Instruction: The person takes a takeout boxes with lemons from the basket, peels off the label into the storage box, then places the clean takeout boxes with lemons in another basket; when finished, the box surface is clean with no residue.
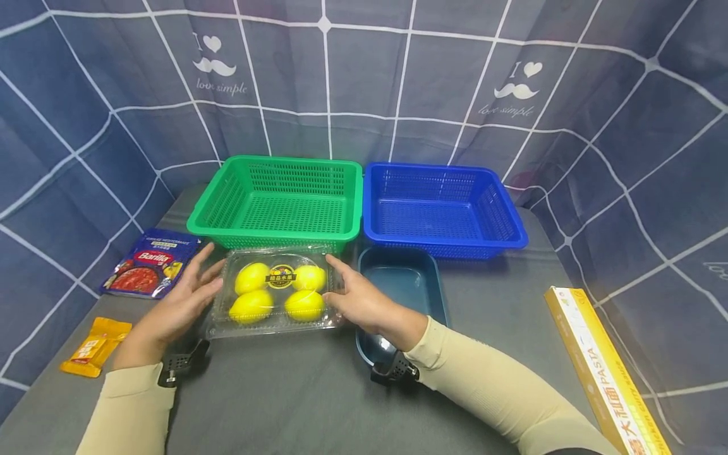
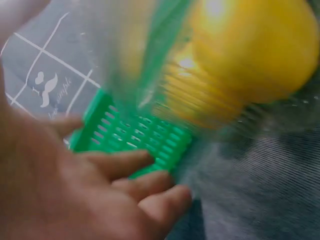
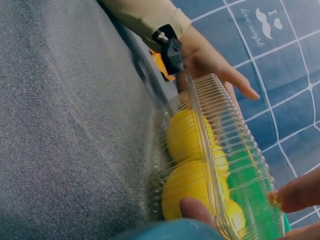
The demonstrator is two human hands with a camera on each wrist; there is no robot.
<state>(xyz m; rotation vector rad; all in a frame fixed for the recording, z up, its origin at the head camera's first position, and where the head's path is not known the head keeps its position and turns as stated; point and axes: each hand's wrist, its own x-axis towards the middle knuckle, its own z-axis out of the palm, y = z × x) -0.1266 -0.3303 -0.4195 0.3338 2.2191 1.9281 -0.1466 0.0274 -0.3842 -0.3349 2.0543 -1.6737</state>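
A clear plastic clamshell box of lemons [image 1: 279, 287] with a round black and gold label lies on the grey cloth, several yellow lemons showing inside. At its left end is my left hand [image 1: 184, 303], fingers spread and thumb beside the box edge. The left wrist view has those fingers [image 2: 145, 185] extended below the blurred box. My right hand [image 1: 364, 297] reaches over the dark teal tub to the box's right end. Its index finger [image 3: 295, 192] touches the lid side and its thumb [image 3: 196, 209] lies along the lemons' side, both fairly straight.
Behind the box stand a green basket [image 1: 275, 240] and a blue basket [image 1: 449, 243]. The dark teal tub [image 1: 435, 291] sits under my right forearm. A Barilla sauce pouch [image 1: 150, 262] and an orange packet [image 1: 95, 347] lie left; a long pasta box [image 1: 605, 373] lies right.
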